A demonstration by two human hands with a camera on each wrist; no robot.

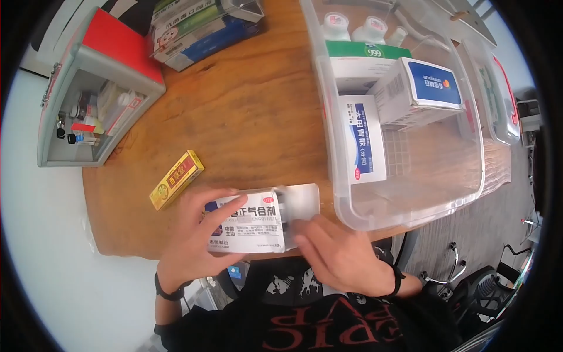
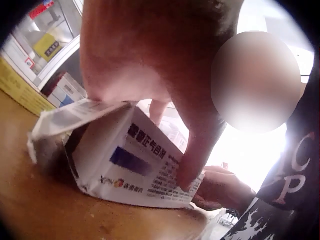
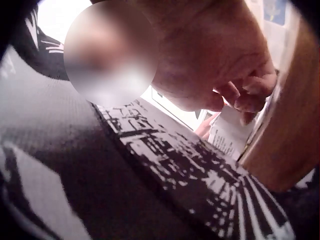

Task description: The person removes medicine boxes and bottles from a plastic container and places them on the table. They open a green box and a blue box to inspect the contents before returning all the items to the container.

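Note:
A white medicine box (image 1: 255,239) with dark Chinese lettering lies near the table's front edge. My left hand (image 1: 190,234) grips it from the left, fingers over its far side and thumb along the near side. At the box's right end a white flap (image 1: 308,199) stands out, and my right hand (image 1: 340,258) holds that end with curled fingers. Blur hides its fingertips in the head view. The left wrist view shows the box's other end, where another flap (image 2: 75,116) hangs open. In the right wrist view, the curled fingers (image 3: 252,90) are against the white box.
A small yellow box (image 1: 176,179) lies beyond my left hand. To the right stands a clear plastic bin (image 1: 346,220) holding medicine boxes and bottles. A red-topped cabinet (image 1: 123,44) stands at the left, with stacked boxes (image 1: 205,38) behind it. Another lidded container (image 1: 495,100) sits far right.

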